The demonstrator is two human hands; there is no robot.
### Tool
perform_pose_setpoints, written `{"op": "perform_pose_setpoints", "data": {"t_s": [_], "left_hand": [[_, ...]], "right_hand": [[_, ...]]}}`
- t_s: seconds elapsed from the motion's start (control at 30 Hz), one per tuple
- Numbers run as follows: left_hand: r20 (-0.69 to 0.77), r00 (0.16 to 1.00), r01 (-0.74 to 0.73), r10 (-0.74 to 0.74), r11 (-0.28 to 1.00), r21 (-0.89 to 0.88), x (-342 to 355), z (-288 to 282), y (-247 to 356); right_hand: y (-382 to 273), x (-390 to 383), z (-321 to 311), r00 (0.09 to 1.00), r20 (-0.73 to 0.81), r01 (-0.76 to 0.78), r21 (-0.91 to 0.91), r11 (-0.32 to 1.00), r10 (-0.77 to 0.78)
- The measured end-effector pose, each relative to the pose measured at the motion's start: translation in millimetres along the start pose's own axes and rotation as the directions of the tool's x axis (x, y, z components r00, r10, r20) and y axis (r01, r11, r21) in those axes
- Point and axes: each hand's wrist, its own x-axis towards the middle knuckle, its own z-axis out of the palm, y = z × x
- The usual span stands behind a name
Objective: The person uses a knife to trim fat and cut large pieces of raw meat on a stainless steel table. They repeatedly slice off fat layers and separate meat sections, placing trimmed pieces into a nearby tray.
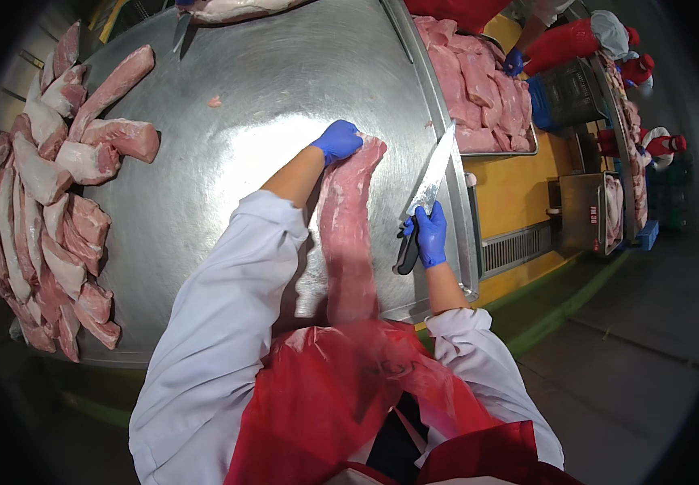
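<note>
My left hand (337, 141), in a blue glove, grips the far end of a long pink strip of meat (345, 226) lying lengthwise on the steel worktop (164, 275). My right hand (430, 234), also gloved in blue, is closed on the black handle of a wide-bladed knife (437, 170) to the right of the strip, its blade angled away from me toward the tray edge. A small scrap of meat (214, 101) lies on the worktop beyond my left hand.
Many meat pieces (71, 259) lie heaped on the left. At right are a tray of meat slabs (487, 97), a dark crate (568, 97) and a steel bin (585, 212). Co-workers in red aprons (551, 52) stand beyond. Another large piece (240, 8) sits at the far edge.
</note>
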Motion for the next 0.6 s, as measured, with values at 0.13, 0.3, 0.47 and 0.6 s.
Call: {"op": "perform_pose_setpoints", "data": {"t_s": [0.13, 0.3, 0.47, 0.6], "left_hand": [[-0.137, 0.99, 0.01, -0.024, 0.995, -0.104, -29.6, -8.5, 11.1], [-0.302, 0.952, -0.004, 0.047, 0.99, 0.141, -48.7, -14.2, 30.3], [-0.391, 0.906, -0.064, 0.165, 0.964, 0.26, -50.7, -10.5, 29.4], [-0.478, 0.867, -0.041, 0.142, 0.975, 0.217, -50.0, -5.4, 25.9]], "right_hand": [[-13.4, 12.9, 30.8, 0.996, 0.081, 0.05, -0.033, 0.998, -0.047], [-59.6, 38.0, 99.2, 0.986, 0.151, 0.104, -0.242, 0.965, -0.069], [-94.9, 54.8, 125.6, 0.957, 0.287, 0.127, -0.498, 0.858, 0.025], [-68.0, 37.3, 93.2, 0.881, 0.473, 0.413, -0.739, 0.532, -0.026]]}}
